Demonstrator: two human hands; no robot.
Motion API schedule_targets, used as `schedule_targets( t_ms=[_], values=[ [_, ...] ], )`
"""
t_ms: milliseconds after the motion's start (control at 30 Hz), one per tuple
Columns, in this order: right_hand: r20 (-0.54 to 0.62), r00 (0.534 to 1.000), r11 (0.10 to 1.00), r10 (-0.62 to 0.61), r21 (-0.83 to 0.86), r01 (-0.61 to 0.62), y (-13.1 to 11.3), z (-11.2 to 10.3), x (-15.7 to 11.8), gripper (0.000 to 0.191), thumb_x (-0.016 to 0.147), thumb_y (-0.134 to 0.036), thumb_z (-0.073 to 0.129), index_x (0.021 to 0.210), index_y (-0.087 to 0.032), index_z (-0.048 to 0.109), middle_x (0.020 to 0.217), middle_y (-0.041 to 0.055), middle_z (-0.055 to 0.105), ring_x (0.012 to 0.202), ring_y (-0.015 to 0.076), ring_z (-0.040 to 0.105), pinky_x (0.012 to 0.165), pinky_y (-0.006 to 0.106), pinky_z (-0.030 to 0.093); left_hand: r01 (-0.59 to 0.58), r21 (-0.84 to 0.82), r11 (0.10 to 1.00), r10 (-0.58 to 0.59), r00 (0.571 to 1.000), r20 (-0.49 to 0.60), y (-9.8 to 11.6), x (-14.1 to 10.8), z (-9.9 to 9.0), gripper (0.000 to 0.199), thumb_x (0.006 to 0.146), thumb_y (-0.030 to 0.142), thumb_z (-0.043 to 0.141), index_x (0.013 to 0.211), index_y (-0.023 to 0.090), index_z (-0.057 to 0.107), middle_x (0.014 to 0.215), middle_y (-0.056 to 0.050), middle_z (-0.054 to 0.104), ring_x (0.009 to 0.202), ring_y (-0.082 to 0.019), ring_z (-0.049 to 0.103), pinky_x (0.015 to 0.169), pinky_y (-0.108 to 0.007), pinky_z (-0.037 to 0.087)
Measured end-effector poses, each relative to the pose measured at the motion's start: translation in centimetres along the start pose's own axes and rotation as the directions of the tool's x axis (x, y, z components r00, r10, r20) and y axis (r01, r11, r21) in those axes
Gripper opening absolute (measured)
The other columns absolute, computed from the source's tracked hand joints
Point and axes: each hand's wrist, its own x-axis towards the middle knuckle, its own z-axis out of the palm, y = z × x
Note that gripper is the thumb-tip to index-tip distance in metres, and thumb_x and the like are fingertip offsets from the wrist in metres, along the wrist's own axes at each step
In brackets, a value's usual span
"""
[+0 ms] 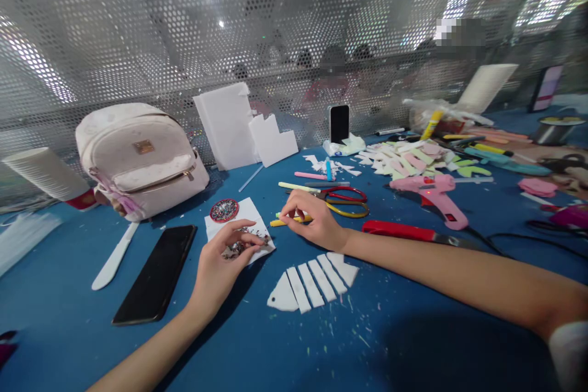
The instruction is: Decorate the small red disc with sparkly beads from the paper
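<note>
My left hand (225,254) is over a white sheet of paper (248,211), its thumb and fingers drawn together among small dark and silvery bits (236,247). Whatever lies between those fingertips is too small to make out. On the same paper sits a round red-rimmed lid (224,210) full of glittery pieces. My right hand (316,220) is raised to the right of the paper, thumb and fingertips pinched, above a yellow pen (277,223). Its pinched content is also unclear. Below both hands lies a fish shape cut into white strips (310,285), with a hole for an eye.
Left are a black phone (156,275), a white plastic knife (114,257), a pale backpack (142,162) and stacked cups (48,174). Right are scissors (351,194), a red-handled cutter (397,230), a corded pink glue gun (436,196) and paper scraps (404,156). A perforated metal screen (275,30) stands behind.
</note>
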Motion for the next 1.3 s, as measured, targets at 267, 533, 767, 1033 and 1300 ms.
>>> schedule_targets(
  t_ms=[267,533,767,1033,1300],
  values=[
    [0.002,1.0,1.0,-0.005,0.007,0.005,0.1,0.1,0.0,0.009,0.095,-0.021,0.06,0.086,-0.019,0.06,0.076,0.0011,0.057,0.068,0.0133,0.049,0.062,0.028,0.039,-0.002,-0.013,1.0,0.002,1.0,0.006,-0.1,0.0,0.1,0.029,0.082,0.027,0.07,0.11,0.023,0.062,0.082,-0.002,0.076,0.083,-0.019,0.074,0.087,-0.032,0.056],
    [0.008,1.0,1.0,-0.005,0.019,0.005,0.2,0.0,-0.1,0.007,0.093,-0.019,0.062,0.087,-0.018,0.061,0.078,0.0014,0.058,0.07,0.0128,0.05,0.063,0.028,0.04,0.015,-0.034,0.999,-0.014,1.0,0.017,0.0,-0.1,0.0,0.03,0.083,0.027,0.07,0.111,0.023,0.061,0.084,-0.001,0.076,0.085,-0.017,0.073,0.086,-0.029,0.055],
    [0.012,1.0,1.0,-0.006,0.012,0.006,0.4,0.2,-0.2,0.008,0.094,-0.021,0.061,0.087,-0.019,0.061,0.079,0.0018,0.059,0.071,0.0139,0.052,0.063,0.029,0.041,0.02,-0.03,0.999,-0.021,1.0,-0.005,-0.3,0.1,-0.1,0.031,0.083,0.027,0.07,0.113,0.022,0.061,0.085,-0.001,0.076,0.084,-0.016,0.073,0.084,-0.027,0.055],
    [0.038,0.999,1.0,-0.016,-0.004,0.016,0.2,0.0,-0.1,0.008,0.095,-0.021,0.06,0.087,-0.019,0.061,0.079,0.0024,0.058,0.071,0.0145,0.052,0.065,0.029,0.042,0.047,-0.088,0.995,-0.053,0.996,-0.065,-0.8,0.2,-0.2,0.035,0.082,0.031,0.074,0.113,0.021,0.062,0.087,-0.002,0.076,0.083,-0.016,0.072,0.081,-0.026,0.056],
    [0.098,0.994,0.999,-0.05,-0.005,0.051,0.0,0.1,0.1,0.008,0.095,-0.021,0.058,0.087,-0.019,0.06,0.079,0.0023,0.06,0.074,0.0152,0.052,0.069,0.03,0.044,0.025,-0.007,1.0,-0.026,0.992,-0.122,-1.2,0.2,-0.3,0.031,0.084,0.032,0.071,0.111,0.021,0.063,0.092,-0.002,0.076,0.086,-0.016,0.071,0.083,-0.028,0.054]
  ],
)
